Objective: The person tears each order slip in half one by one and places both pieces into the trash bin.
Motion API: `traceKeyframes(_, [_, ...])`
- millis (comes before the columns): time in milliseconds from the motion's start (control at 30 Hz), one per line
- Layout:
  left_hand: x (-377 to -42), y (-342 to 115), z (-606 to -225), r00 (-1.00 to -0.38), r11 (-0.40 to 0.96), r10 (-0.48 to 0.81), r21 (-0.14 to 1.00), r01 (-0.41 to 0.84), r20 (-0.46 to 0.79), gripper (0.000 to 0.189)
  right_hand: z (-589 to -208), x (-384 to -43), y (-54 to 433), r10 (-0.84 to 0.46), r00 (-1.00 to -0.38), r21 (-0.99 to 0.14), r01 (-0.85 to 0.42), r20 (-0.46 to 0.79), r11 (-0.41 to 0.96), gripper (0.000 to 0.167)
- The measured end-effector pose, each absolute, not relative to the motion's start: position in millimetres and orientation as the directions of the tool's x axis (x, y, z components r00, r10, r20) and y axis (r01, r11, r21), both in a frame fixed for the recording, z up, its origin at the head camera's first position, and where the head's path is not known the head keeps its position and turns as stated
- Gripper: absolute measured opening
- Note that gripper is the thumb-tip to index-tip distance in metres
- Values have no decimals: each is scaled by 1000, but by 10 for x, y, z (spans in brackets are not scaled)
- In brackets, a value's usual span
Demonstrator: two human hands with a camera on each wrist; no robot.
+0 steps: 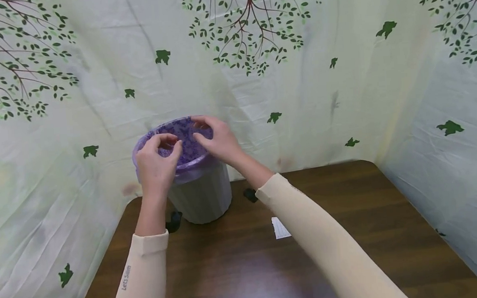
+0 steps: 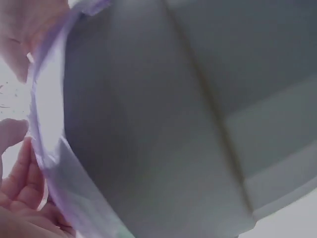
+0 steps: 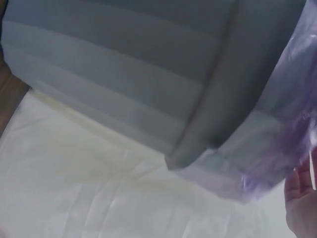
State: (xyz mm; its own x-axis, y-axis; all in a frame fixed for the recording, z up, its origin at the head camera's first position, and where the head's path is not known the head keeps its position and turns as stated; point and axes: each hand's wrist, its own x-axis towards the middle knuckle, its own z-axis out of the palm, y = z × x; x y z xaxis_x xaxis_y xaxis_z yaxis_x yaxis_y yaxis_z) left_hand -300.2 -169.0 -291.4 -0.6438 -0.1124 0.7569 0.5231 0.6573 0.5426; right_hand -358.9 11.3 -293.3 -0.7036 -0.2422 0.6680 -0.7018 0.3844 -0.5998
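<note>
A grey ribbed trash can (image 1: pixel 202 197) stands upright on the table, with a purple trash bag (image 1: pixel 194 166) lining it and folded down over its rim. At the bag's near left edge is my left hand (image 1: pixel 157 165), fingers bent loosely and thumb a little apart from them. My right hand (image 1: pixel 221 138) reaches over the right side of the opening, thumb and fingers spread apart. In the left wrist view, fingers (image 2: pixel 27 181) lie beside the bag's folded edge (image 2: pixel 81 193). The right wrist view shows part of the right hand (image 3: pixel 303 201) by the hanging bag (image 3: pixel 247 158).
The brown wooden table (image 1: pixel 229 268) carries a small white paper (image 1: pixel 281 228) near the right forearm. Behind it hangs a pale cloth backdrop (image 1: pixel 235 94) printed with branches and leaves. Small black devices (image 1: pixel 173 222) sit at both wrists.
</note>
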Motion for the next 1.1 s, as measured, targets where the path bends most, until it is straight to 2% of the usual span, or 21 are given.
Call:
traceKeyframes(200, [-2685,-1540,-3072,-543,544,-112,509,667,832,16,-3160,-3359,482,-169,-680,-621,-726,714,295,36])
traceKeyframes(333, [-2513,-1435,-3230,-536,494,-106,512,703,838,14,-3342,-3161,790,-119,-682,-629,-717,721,301,34])
traceKeyframes(567, [-2386,-1279,-3621,-613,462,-66,569,680,787,19,-3685,-2764,1301,-101,-665,-601,-721,740,345,33])
traceKeyframes(733, [-2318,-1144,-3904,-694,475,-19,617,628,720,25,-4043,-2513,1534,-94,-683,-601,-693,725,398,34])
traceKeyframes(900, [-2313,-969,-4116,-753,468,24,658,590,658,27,-4416,-2366,1755,-51,-735,-635,-616,676,466,37])
traceKeyframes(1100, [-2385,-679,-4387,-801,463,83,689,558,593,29,-4765,-2318,2054,-1,-843,-703,-450,538,552,39])
